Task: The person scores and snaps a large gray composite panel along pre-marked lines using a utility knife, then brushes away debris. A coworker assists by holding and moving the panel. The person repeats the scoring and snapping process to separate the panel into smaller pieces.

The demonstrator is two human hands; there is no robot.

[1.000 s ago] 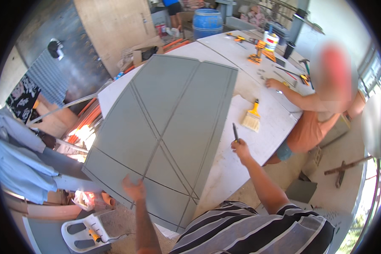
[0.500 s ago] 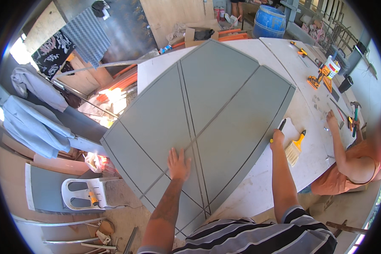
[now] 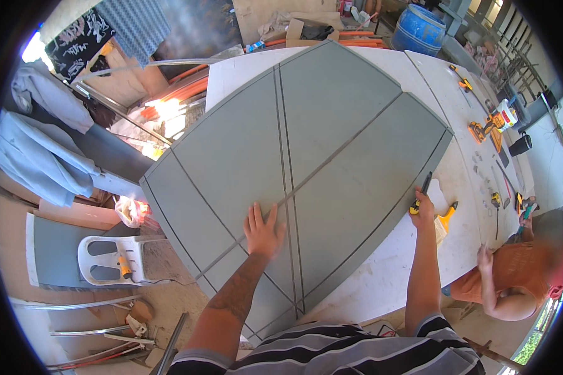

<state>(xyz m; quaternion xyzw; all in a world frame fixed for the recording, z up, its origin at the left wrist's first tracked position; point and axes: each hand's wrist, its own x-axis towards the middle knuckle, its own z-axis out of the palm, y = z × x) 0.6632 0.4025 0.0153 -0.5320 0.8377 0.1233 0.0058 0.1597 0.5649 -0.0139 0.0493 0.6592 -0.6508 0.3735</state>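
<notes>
My left hand point(image 3: 263, 230) flat, open on grey panel point(image 3: 306, 169); right hand point(image 3: 424, 206) grips knife point(image 3: 420, 192) at panel's right edge; trimming looks unfinished.

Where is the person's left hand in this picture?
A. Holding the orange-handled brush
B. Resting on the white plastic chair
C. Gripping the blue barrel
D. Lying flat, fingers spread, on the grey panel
D: the left hand lies palm down with spread fingers on the grey panel, while the right hand holds a dark tool with a yellow end at the panel's right edge.
</notes>
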